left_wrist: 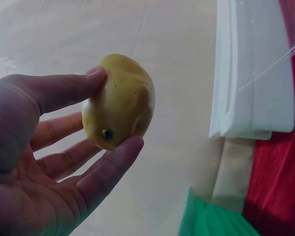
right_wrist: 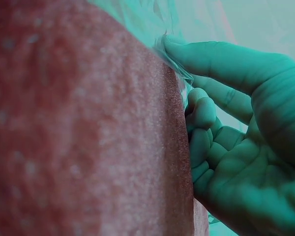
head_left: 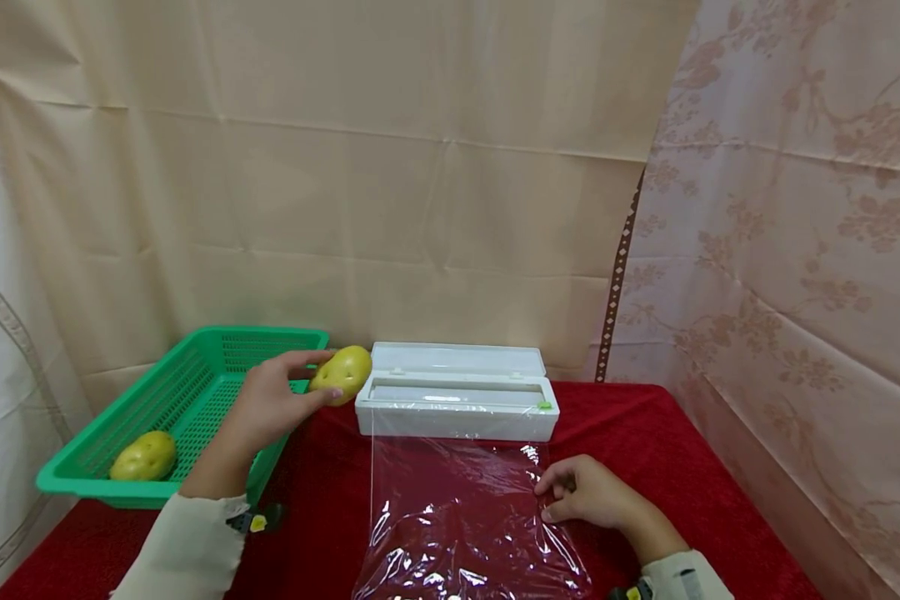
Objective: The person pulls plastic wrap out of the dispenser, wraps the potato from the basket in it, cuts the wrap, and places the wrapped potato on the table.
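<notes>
In the head view my left hand (head_left: 281, 396) grips a yellow potato (head_left: 347, 369) in the air, by the right rim of the green basket (head_left: 183, 350). The left wrist view shows that potato (left_wrist: 120, 101) between thumb and fingertips. A sheet of clear plastic wrap (head_left: 457, 492) runs from the white wrap dispenser (head_left: 457, 421) toward me. At the sheet's right edge, my right hand (head_left: 588, 496) pinches the film. Close up in the right wrist view, the thumb (right_wrist: 211, 56) lies against the gathered film, the other fingers curled below it.
A second potato (head_left: 144, 457) lies in the near left corner of the basket. The dispenser's lid (head_left: 457, 358) stands raised at the back, and a small green slider (head_left: 544, 406) sits at its right end. Red cloth (head_left: 667, 450) covers the table, with curtains behind and to the right.
</notes>
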Available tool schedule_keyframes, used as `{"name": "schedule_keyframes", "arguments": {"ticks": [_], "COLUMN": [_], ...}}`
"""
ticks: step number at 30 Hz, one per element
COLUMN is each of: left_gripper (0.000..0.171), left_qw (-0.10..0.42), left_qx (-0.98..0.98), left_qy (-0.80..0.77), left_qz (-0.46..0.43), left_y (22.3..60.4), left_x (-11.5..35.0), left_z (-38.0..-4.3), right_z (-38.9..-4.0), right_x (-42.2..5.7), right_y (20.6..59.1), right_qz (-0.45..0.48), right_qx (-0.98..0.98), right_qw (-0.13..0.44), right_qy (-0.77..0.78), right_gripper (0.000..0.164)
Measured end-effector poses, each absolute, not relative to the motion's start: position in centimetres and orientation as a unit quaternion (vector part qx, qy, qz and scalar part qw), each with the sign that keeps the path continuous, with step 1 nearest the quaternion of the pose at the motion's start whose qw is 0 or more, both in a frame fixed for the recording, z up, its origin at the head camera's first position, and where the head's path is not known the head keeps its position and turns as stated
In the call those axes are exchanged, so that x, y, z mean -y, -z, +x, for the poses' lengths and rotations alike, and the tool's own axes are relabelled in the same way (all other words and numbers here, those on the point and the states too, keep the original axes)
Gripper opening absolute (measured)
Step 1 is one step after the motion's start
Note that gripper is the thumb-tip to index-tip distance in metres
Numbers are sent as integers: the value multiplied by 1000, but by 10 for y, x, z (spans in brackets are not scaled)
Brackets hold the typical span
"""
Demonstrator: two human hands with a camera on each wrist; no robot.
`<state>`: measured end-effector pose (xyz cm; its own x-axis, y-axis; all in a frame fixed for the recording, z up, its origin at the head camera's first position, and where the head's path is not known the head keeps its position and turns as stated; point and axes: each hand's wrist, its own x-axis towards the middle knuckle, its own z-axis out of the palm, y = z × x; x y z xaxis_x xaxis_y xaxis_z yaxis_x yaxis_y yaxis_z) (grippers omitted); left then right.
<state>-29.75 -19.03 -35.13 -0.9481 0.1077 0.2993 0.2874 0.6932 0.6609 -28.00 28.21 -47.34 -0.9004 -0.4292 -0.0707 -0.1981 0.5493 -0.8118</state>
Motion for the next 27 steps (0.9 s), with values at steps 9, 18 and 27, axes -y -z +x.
{"name": "schedule_keyframes", "arguments": {"ticks": [9, 18, 27], "left_gripper": [58, 52, 49], "left_qw": [138, 116, 87], "left_qx": [892, 861, 864], "left_qy": [407, 448, 438], "left_qz": [-144, -212, -232], "left_y": [369, 369, 376], "left_x": [180, 148, 123], "left_z": [-288, -271, -261], "right_z": [-281, -280, -280], "right_x": [-282, -282, -283], "right_y": [472, 471, 472], "right_qz": [-176, -187, -191], "right_qx": [-874, -871, -862], "right_qw": [135, 134, 143], "right_qy": [432, 433, 446], "right_gripper": [25, 25, 26]}}
